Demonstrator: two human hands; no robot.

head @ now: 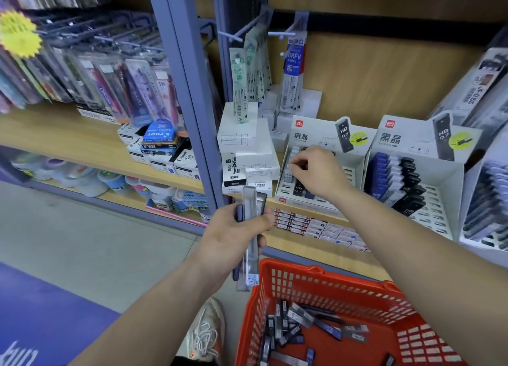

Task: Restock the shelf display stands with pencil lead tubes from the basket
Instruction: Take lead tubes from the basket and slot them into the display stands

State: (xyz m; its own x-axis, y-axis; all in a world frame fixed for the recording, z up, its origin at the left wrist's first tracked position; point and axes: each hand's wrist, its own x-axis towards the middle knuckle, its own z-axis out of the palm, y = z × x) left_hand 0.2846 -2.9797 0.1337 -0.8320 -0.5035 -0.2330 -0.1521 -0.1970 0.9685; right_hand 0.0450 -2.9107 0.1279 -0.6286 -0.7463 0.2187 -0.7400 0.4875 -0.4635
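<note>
Basket: a red plastic basket (324, 276) is lowest in the view, just under the right forearm.
Loose tubes: many pencil lead tubes (299, 321), dark and blue, lie mixed on the basket floor.
Left hand: the left hand (233, 233) is above the basket's left rim, its fingers closed round a bundle of tubes (250, 203) that stands nearly upright.
Right hand: the right hand (319, 170) reaches into the left display stand (316, 134); its curled fingertips pinch a grey tube (288, 170) in the upper left rows.
Right display stand: the second stand (406, 140) is just beside the first and holds blue, grey and black tubes in rows.
White boxes: stacked boxes (247, 143) stand left of the stands.
Hanging packs: refill packs (292, 71) hang on hooks behind.
</note>
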